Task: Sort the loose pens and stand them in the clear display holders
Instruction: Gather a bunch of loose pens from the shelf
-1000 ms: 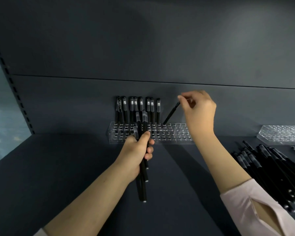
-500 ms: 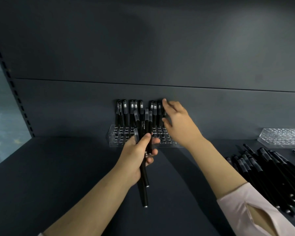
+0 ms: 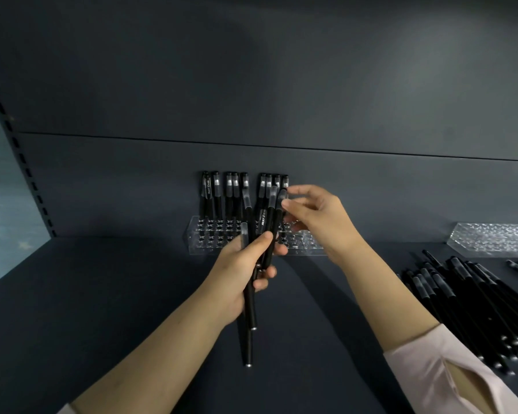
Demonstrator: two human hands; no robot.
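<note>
My left hand (image 3: 240,270) grips a bundle of several black pens (image 3: 249,312), caps up, over the dark shelf. My right hand (image 3: 317,216) has come to the top of that bundle, and its thumb and forefinger pinch the clear cap of the rightmost pen (image 3: 277,222). Behind both hands a clear display holder (image 3: 202,243) with rows of holes stands against the back wall. Several black pens (image 3: 216,194) stand upright in its back row. My hands hide the holder's middle.
A pile of loose black pens (image 3: 467,303) lies on the shelf at the right. A second clear holder (image 3: 491,240) sits at the far right against the back wall. A slotted upright (image 3: 21,162) runs along the shelf's left side.
My right hand stood a pen in the holder's back row, let it go, and moved down to the bundle in my left hand. The left hand rose slightly.
</note>
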